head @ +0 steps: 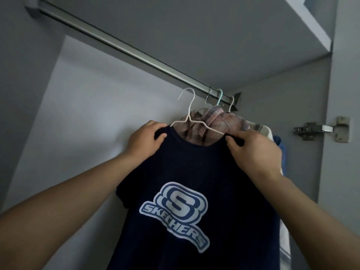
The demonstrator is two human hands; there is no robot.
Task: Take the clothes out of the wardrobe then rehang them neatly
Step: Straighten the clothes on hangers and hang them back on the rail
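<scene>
Hands, left (145, 139) & right (253, 151), each pinch a shoulder of my navy tee (187, 191), steadying hanger (191, 115) w/ hook free, just near rail (124, 47).

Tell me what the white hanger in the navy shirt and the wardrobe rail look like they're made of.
White hanger: thin bent wire, probably coated metal, judging by its slim round rod and matte white surface. Wardrobe rail: looks like brushed metal, perhaps aluminium, grey with a soft sheen along its straight edges. Navy shirt: soft knit fabric, likely cotton, draping matte.

Navy logo T-shirt (194, 172) on white hanger (191, 121); hook below rail (116, 43).
</scene>
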